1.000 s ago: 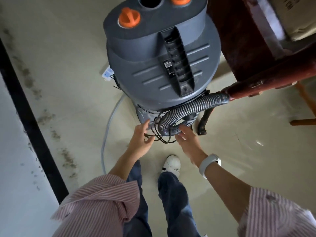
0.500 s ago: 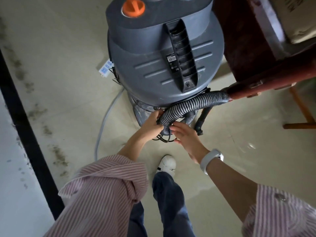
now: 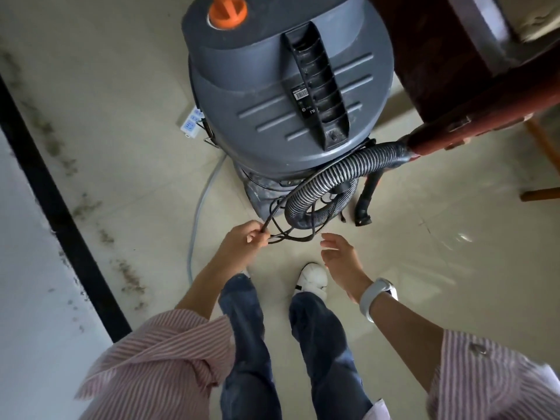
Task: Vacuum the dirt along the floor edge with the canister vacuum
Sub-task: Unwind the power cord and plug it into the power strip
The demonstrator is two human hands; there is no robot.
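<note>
left hand [image 3: 242, 242]: fingers curled round a bundle of the black power cord [image 3: 274, 212], lifted off the floor
right hand [image 3: 341, 257]: fingers loosely spread, holding nothing, just right of the cord loops
canister vacuum [image 3: 288, 95]: upright, dead ahead of the feet
hose [image 3: 327, 183]: coiled at the vacuum's base, just beyond both hands, cord tangled through the coil
dirt [image 3: 128, 275]: strip along the black floor edge [image 3: 60, 213], well left of the vacuum, long axis running near-to-far
key relation: right hand nearer the hose
step: likely freeing the cord; suction not started
</note>
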